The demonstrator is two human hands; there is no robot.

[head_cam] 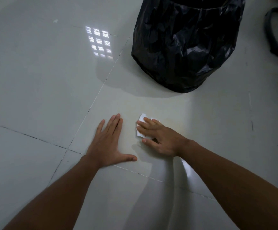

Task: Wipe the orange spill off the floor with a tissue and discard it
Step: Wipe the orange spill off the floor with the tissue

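Observation:
A folded white tissue [140, 126] lies flat on the pale tiled floor, and my right hand [159, 137] presses down on it with the fingers spread over it. Most of the tissue is hidden under that hand. Around it the tile shows only a faint yellowish tint [151, 107]; I see no clear orange puddle. My left hand [109, 143] rests flat on the floor just left of the tissue, fingers together, thumb out, holding nothing. A bin lined with a black plastic bag [184, 45] stands beyond the hands, to the upper right.
Glossy white floor tiles with dark grout lines [91, 103] spread all around. A window reflection [100, 42] glares at the upper left. Part of a black curved object [274, 34], perhaps a chair base, shows at the right edge.

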